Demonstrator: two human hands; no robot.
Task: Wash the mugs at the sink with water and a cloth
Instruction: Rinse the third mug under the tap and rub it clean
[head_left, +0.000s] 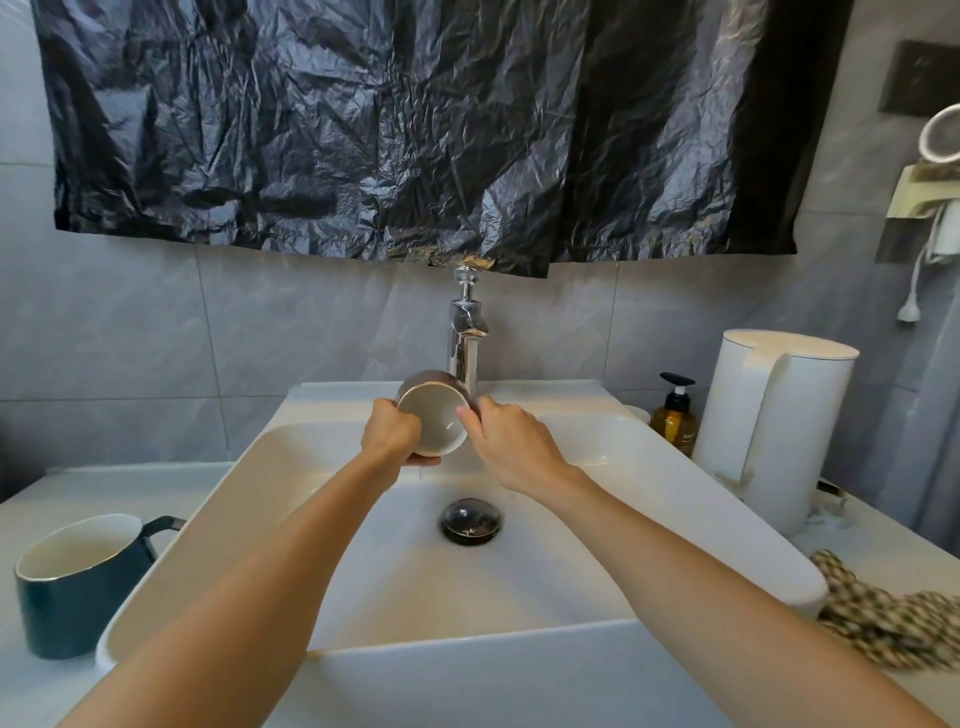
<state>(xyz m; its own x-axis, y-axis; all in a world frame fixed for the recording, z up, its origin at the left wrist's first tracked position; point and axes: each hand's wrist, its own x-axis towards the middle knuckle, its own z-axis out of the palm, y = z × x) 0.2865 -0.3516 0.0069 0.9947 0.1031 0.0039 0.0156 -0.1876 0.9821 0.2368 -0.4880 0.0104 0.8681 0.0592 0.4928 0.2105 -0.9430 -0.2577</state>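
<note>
Grip on brown mug (434, 422), which lay tilted, mouth toward viewer, under faucet (464, 340) above sink (597, 525): fingers of left hand (390, 431) wrapped its 9 o'clock side; fingers of right hand (511, 441) pinched its 3 o'clock rim.

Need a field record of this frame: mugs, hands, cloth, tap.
held mug: brown mug, tilted on its side, mouth toward camera, just below the faucet
left hand: grips brown mug from the left and below
right hand: holds brown mug's right edge
other mug: dark green mug, upright on counter left of sink
cloth: bunched on counter at right, untouched
water flow: cannot tell
</note>
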